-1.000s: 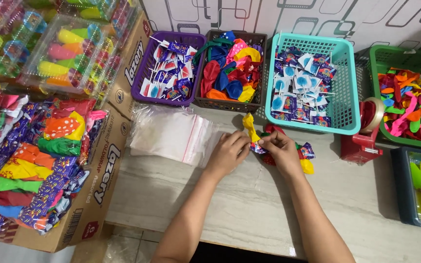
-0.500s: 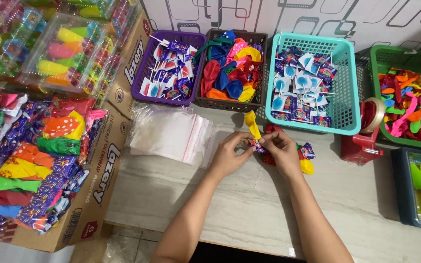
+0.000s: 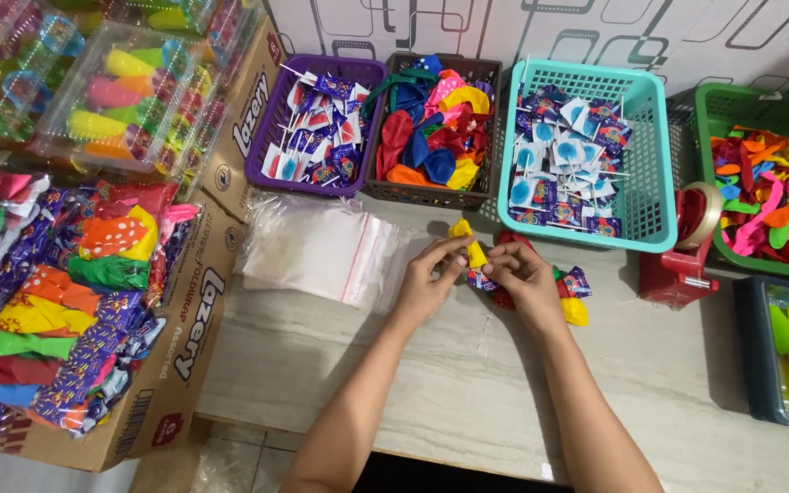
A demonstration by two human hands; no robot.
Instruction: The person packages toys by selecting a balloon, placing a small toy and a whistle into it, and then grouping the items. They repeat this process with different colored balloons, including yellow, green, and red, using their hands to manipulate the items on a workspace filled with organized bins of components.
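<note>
Both my hands meet over the middle of the pale table. My left hand pinches a yellow balloon that sticks up between the fingers. My right hand grips the same small bundle, which includes a wrapped candy and a red balloon under the fingers. Just right of my right hand lie another yellow balloon and a small purple wrapped candy. A stack of clear zip bags lies left of my left hand.
Along the back stand a purple basket of wrapped lollipops, a dark basket of balloons, a teal basket of lollipops and a green basket of balloons. A red tape dispenser sits right. Cardboard boxes of balloon packs fill the left.
My hands have stayed in place; the fingers have drawn closer together around the yellow balloon and candy, and the balloon now stands more upright.
</note>
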